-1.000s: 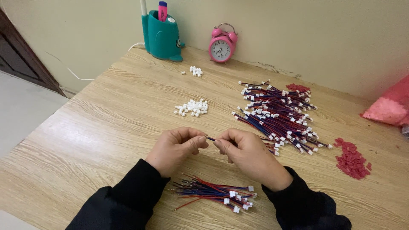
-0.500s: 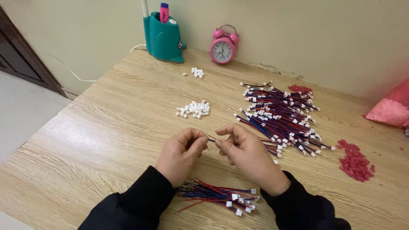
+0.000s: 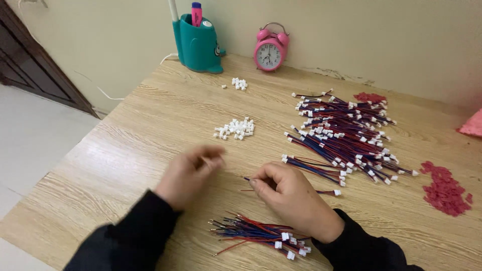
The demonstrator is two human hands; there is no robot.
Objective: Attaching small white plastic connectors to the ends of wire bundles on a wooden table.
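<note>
Wooden tabletop [image 3: 150, 130], light grain, carries everything. Teal holder [image 3: 197, 46] at the back edge, pink marker [image 3: 196, 13] standing upright in it; pink clock [image 3: 270, 50] just beside it. Big pile of red-blue wires [image 3: 346, 133] right of centre; smaller bundle [image 3: 256, 233] near the front edge, between the sleeves. Red scraps [image 3: 444, 188] far right. White connectors [image 3: 235, 129] heaped mid-table, a few more [image 3: 239, 83] near the holder. Right hand [image 3: 291, 193]: fingers pinched shut on one wire [image 3: 329, 191], which lies on the tabletop. Left hand [image 3: 190, 173]: blurred, fingers curled together, contents cannot be told. Hands apart.
</note>
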